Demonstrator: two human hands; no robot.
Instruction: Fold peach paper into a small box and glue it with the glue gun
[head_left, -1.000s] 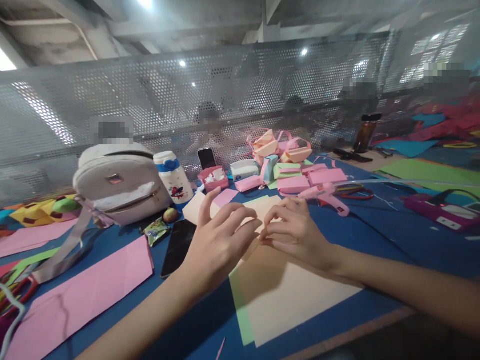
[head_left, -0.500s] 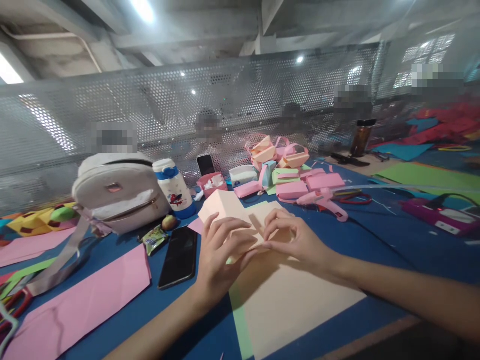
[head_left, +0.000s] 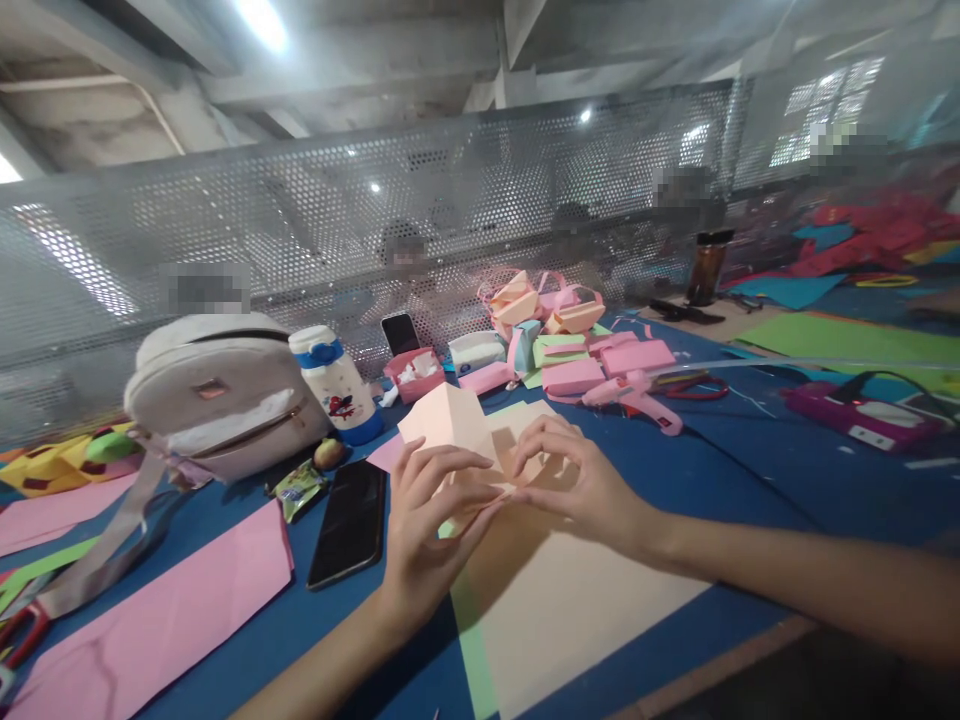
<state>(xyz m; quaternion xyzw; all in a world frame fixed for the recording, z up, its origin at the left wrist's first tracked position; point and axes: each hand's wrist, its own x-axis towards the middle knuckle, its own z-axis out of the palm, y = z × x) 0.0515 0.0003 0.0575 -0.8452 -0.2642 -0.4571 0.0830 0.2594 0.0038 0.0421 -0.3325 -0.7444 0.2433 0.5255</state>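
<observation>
A folded cream paper piece (head_left: 450, 418) stands upright between my hands, above a flat cream sheet (head_left: 585, 600) that overlaps a green one (head_left: 474, 640). My left hand (head_left: 435, 510) pinches the paper's near edge between thumb and fingers. My right hand (head_left: 574, 475) grips the same edge from the right, its fingertips close to those of the left. The fingers cover part of the folded piece. A black phone (head_left: 346, 522) lies left of my left hand.
Pink sheets (head_left: 165, 610), a grey backpack (head_left: 225, 400) and a white-blue bottle (head_left: 337, 385) are on the left. Beyond my hands sit pink paper boxes (head_left: 574, 378) and a pink glue gun (head_left: 637, 395). A purple power strip (head_left: 862, 412) is at right. People sit behind the mesh screen (head_left: 465, 190).
The camera view has shifted slightly, so most things on the table appear a little farther left. Both hands still hold the folded paper, with little change in their grip.
</observation>
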